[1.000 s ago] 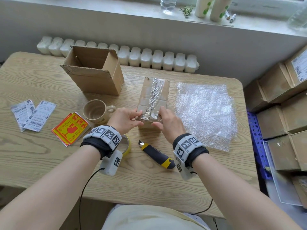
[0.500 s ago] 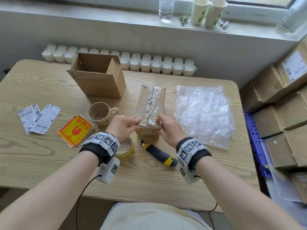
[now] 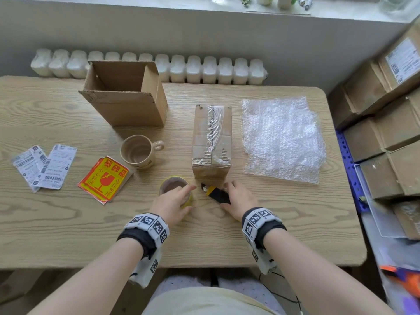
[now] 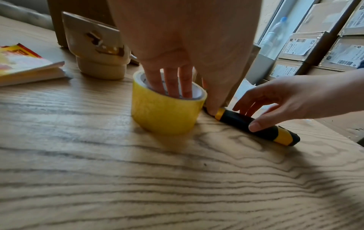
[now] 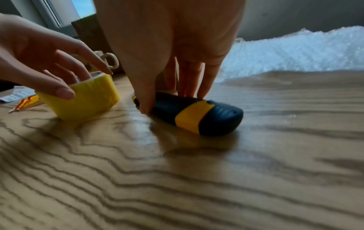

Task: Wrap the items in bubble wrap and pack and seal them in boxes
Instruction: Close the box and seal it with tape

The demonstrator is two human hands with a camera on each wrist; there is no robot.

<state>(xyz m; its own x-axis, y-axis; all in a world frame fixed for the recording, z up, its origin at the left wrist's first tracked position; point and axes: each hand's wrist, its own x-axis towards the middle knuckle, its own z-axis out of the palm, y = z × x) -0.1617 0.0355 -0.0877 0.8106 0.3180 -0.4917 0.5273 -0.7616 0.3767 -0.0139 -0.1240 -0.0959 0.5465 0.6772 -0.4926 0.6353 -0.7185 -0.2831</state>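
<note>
Here, right hand [image 3: 238, 198] grips diagonal knife [image 3: 216, 193]; left hand's [image 3: 172, 203] fingers hook tape roll [image 3: 173, 185].

Soft window daylight, wide-angle edge distortion, blurred wrist views.

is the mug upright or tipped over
Upright. The mug stands on its base on the table, mouth facing up, handle to the right; it looks empty.

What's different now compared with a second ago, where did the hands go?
Both hands let go of the taped box and dropped toward the table's near edge. The left hand now has fingers inside the yellow tape roll; the right hand pinches the utility knife. Mug, open box and bubble wrap stayed put.
</note>
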